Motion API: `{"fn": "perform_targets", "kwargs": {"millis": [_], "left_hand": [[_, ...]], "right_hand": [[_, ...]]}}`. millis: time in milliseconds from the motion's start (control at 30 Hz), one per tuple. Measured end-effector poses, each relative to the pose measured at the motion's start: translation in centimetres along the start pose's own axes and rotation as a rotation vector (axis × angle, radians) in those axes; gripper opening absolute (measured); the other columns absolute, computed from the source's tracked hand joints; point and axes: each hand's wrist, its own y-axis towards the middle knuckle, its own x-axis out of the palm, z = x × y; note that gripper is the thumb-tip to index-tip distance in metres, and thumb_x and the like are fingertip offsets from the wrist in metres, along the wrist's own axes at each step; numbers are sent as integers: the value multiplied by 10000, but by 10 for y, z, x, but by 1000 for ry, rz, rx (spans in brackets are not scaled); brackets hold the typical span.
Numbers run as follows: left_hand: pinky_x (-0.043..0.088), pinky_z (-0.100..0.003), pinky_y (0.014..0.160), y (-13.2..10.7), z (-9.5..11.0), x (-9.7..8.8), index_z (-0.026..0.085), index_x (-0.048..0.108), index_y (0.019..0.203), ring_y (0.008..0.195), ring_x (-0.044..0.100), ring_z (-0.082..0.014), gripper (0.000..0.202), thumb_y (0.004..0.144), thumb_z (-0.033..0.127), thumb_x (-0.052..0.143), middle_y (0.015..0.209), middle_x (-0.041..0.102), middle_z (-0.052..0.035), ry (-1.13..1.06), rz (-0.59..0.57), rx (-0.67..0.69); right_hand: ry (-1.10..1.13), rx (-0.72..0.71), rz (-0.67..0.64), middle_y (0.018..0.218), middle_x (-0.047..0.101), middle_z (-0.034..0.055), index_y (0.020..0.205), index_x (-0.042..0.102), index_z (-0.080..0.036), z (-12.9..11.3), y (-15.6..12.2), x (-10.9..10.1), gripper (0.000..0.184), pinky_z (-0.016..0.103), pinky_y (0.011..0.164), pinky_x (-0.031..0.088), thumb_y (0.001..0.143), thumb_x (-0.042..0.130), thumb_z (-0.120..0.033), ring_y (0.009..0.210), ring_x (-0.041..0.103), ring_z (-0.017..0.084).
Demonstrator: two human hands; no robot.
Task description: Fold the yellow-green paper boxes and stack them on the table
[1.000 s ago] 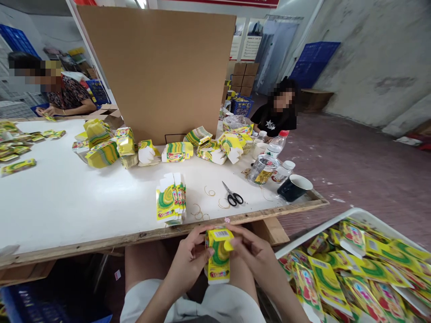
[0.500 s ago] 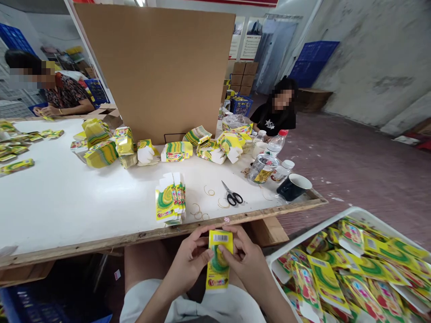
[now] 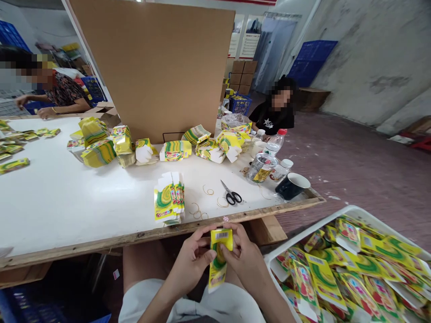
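Over my lap, both hands grip a small yellow and green carton (image 3: 218,255) with a barcode on its top flap. My left hand (image 3: 191,264) pinches its left side, thumb on the front face. On the right side, my right hand (image 3: 244,260) has its fingers curled round the upper edge. Just ahead on the white table (image 3: 67,202), near its front edge, lies a stack of flat cartons (image 3: 169,198) of the same print.
A white bin (image 3: 350,269) of finished cartons sits at my right. Scissors (image 3: 230,195), rubber bands (image 3: 202,204), a black mug (image 3: 292,185), bottles and a jar (image 3: 261,167) are on the table's right. More carton piles (image 3: 101,148) line a cardboard sheet (image 3: 155,67). Two other people sit beyond.
The carton has turned and tilted in my hands, its lower end swinging left, and the top flap has been pressed down. My view has shifted slightly.
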Motion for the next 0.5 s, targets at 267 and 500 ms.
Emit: {"fn": "perform_targets", "kwargs": {"millis": [267,500], "left_hand": [[520,-294,710,4,-1,-2,174,606,1203,797,712,-225,491,755,284,771,949,766,-112,-60,17,-51],[488,-376,957,-3,-6,11,222,659,1201,1121,640,-283,352,854,275,658,1218,692,-122,186,88,128]], "right_hand": [[249,-67,33,784,669,33,1049,685,-211,9,-2,-6,264,251,606,479,877,617,-400,680,612,177],[165,-36,144,880,727,90,831,717,-231,18,-16,-44,307,364,724,532,813,647,-530,819,674,272]]}}
